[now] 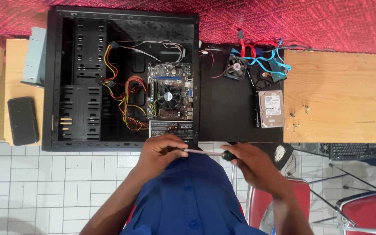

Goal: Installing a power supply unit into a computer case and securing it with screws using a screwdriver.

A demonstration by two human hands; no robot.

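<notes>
Lower centre of frame: a screwdriver (209,153) is held level before the open computer case (120,78). Its dark handle is gripped in the curled right hand (255,167); the shaft tip seems pinched by the left hand (162,152).

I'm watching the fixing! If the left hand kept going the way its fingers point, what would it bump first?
The left hand points right, along the screwdriver whose metal shaft it pinches. Going straight on, it would likely first meet the right hand, closed around the dark handle. Depth is hard to judge, but both hands share the one tool.
</notes>
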